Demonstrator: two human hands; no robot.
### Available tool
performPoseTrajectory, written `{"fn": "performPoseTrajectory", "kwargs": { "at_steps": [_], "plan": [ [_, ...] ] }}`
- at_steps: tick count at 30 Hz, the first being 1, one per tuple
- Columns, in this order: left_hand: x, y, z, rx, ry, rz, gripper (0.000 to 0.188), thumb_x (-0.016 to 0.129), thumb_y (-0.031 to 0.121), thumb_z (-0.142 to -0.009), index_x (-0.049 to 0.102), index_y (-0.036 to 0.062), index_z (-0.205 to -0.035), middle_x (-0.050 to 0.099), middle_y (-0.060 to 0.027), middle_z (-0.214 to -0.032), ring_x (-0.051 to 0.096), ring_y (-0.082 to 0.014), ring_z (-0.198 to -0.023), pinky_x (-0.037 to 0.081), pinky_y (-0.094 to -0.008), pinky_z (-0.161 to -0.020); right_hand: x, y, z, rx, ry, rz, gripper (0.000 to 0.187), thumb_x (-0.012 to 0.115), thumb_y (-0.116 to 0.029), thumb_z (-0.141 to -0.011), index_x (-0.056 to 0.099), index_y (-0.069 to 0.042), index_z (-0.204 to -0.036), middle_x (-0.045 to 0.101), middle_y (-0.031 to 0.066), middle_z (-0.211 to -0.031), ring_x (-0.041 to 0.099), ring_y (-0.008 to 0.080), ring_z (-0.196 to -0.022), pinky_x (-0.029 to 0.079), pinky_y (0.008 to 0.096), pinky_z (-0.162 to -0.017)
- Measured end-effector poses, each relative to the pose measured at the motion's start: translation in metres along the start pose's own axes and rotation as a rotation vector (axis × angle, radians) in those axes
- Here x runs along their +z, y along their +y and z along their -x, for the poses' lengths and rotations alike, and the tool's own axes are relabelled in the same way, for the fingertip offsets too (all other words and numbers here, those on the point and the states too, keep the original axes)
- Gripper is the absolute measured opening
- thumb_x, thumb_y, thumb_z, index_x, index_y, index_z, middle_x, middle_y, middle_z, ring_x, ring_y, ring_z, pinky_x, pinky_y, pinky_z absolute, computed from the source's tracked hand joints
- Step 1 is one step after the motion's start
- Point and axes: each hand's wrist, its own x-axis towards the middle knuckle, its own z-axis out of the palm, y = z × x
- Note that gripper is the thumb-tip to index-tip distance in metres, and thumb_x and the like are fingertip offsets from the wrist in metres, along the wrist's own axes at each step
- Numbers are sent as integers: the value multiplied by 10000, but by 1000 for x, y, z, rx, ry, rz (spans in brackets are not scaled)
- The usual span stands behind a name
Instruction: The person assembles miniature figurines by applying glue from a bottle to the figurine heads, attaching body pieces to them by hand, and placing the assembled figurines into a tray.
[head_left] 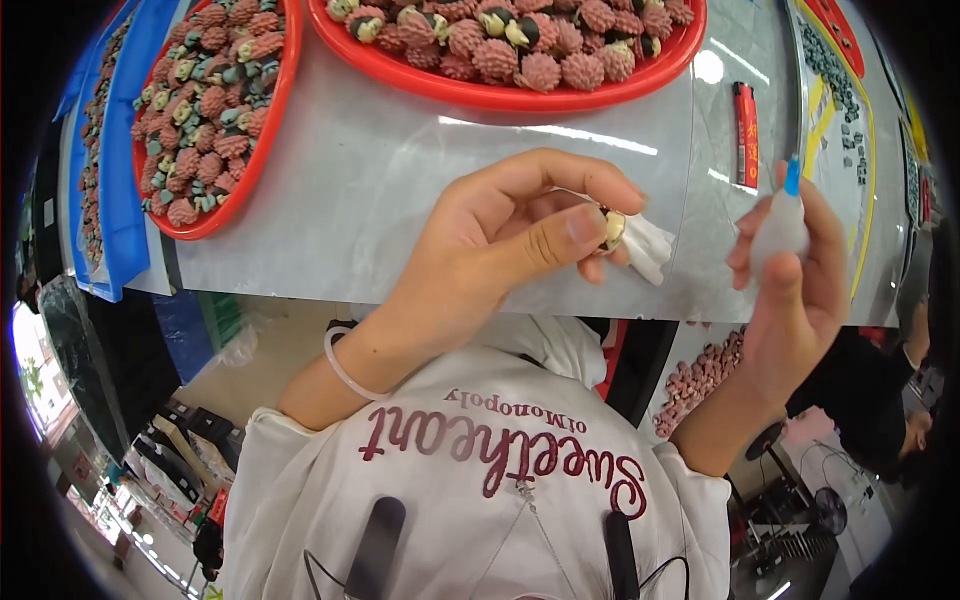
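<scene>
My left hand [490, 235] pinches a small cream-and-dark figure piece [613, 231] between thumb and fingertips, above the grey table near its front edge. Fingers cover much of the piece, so its full shape is hidden. A crumpled white tissue [650, 252] lies just beyond those fingertips. Off to the right, my right hand [805, 290] is wrapped round a small whitish squeeze bottle [780, 230] with a blue nozzle [793, 177] pointing up and away from me. The bottle and the held piece are apart.
Ahead, a red oval tray [520, 98] holds many pink ridged pieces; another red tray [284, 90] stands left, beside a blue tray [122, 250]. A slim red-and-black packet [746, 135] lies at the right. Pink pieces [705, 375] show below the table, near another person [870, 390].
</scene>
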Motion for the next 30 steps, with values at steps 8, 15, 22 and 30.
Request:
{"fn": "performPoseTrajectory", "kwargs": {
  "at_steps": [8, 15, 22, 30],
  "plan": [
    [3, -11, -3, 12, 19, 54, 329, 536, 272, -826, 469, -13, -976, 527, -139, -938, 546, -134, -738, 437, -187, -560, -10, 2, 2, -177, 35, 19, 522, 742, -287, -629, 479, 22, -956, 574, 154, -832, 570, 166, -686, 422, 199, -633],
    [4, -17, -2, 122, 29, -39, 280, 616, 150, -765, 490, -11, -956, 545, -166, -937, 581, -171, -772, 487, -232, -633, -15, -2, 1, -114, -61, 113, 493, 559, -401, -777, 493, 46, -973, 472, 157, -907, 458, 214, -878, 372, 264, -772],
    [4, -17, -4, 143, 49, -70, 285, 633, 172, -750, 514, -12, -932, 556, -163, -928, 584, -178, -776, 489, -232, -636, -16, 1, -1, -150, -21, 81, 429, 538, -301, -801, 484, 85, -980, 473, 175, -925, 492, 244, -877, 426, 327, -788],
    [4, -15, -3, 109, 49, -62, 315, 643, 185, -742, 517, -15, -950, 553, -162, -929, 568, -167, -779, 487, -232, -637, -9, -26, 5, -433, -166, 398, 404, 563, -269, -744, 519, 89, -927, 545, 208, -818, 488, 219, -682, 400, 313, -611]
  ]
}}
